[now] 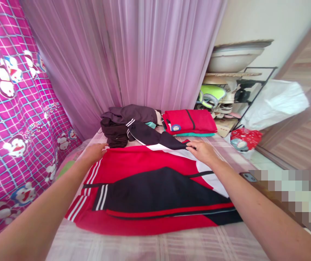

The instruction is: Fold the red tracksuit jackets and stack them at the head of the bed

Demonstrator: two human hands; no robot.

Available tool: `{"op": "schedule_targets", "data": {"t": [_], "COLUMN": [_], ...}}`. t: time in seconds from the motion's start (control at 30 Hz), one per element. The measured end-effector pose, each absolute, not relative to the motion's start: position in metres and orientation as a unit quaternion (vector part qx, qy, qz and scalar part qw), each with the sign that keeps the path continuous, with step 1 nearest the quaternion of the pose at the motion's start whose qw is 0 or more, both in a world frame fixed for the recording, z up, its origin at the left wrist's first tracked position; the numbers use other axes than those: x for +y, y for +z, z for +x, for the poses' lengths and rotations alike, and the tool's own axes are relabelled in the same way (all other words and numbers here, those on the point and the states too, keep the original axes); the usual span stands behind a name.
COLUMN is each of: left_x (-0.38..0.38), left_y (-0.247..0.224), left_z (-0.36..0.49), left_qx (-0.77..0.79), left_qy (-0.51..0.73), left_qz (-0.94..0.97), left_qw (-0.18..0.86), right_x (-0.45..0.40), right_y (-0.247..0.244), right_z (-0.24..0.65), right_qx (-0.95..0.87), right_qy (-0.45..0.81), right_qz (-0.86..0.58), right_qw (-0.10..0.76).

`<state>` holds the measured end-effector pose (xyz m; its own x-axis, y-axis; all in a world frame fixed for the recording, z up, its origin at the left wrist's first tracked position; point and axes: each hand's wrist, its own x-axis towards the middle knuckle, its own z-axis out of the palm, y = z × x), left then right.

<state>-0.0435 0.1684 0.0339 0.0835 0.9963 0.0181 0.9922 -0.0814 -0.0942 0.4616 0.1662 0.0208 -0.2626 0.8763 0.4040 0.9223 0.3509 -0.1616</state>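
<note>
A red, black and white jacket (144,159) lies spread sideways on the bed, its striped hem to the left. One black sleeve with white cuff stripes is folded across its front; the other stretches out beyond the far edge. My left hand (97,151) is closed on the far corner of the hem. With fingers pinched, my right hand (200,150) grips the jacket's far edge near the shoulder, by the base of the far sleeve.
Dark crumpled clothes (128,116) lie behind the jacket, beside a folded red garment stack (190,121). Purple curtains (150,54) hang behind, and a pink patterned cloth (16,108) at left. A shoe rack (250,90), plastic bags (277,101) and a phone (249,177) are at right.
</note>
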Motion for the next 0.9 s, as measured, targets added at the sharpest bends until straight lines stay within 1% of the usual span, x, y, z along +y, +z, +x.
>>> {"op": "schedule_targets", "data": {"t": [0.07,0.17,0.3,0.43,0.53,0.67,0.73,0.8,0.9], "left_x": [0.179,0.193,0.2,0.187,0.161,0.11,0.087,0.07,0.06], "left_y": [0.035,0.035,0.038,0.051,0.059,0.049,0.035,0.022,0.017], "left_z": [-0.04,-0.037,-0.038,-0.047,-0.057,-0.063,-0.061,-0.057,-0.049], "left_qx": [-0.681,-0.675,-0.669,-0.643,-0.627,-0.626,-0.616,-0.601,-0.587], "left_qy": [0.077,0.14,0.163,0.124,0.073,0.024,0.011,0.005,0.016], "left_qz": [-0.728,-0.724,-0.725,-0.755,-0.775,-0.779,-0.788,-0.799,-0.808], "left_qw": [0.04,0.013,0.008,0.038,0.021,0.006,-0.001,-0.018,-0.031], "right_x": [0.165,0.166,0.167,0.167,0.16,0.141,0.128,0.115,0.099], "right_y": [0.022,0.024,0.022,0.018,0.019,0.015,0.008,-0.001,-0.011], "right_z": [0.462,0.466,0.469,0.471,0.475,0.485,0.489,0.49,0.485], "right_qx": [-0.795,-0.804,-0.805,-0.796,-0.788,-0.789,-0.796,-0.805,-0.817], "right_qy": [-0.056,-0.048,-0.043,-0.057,-0.059,-0.053,-0.05,-0.049,-0.038], "right_qz": [-0.565,-0.556,-0.559,-0.563,-0.566,-0.558,-0.555,-0.554,-0.556], "right_qw": [0.216,0.204,0.196,0.214,0.236,0.252,0.237,0.205,0.148]}}
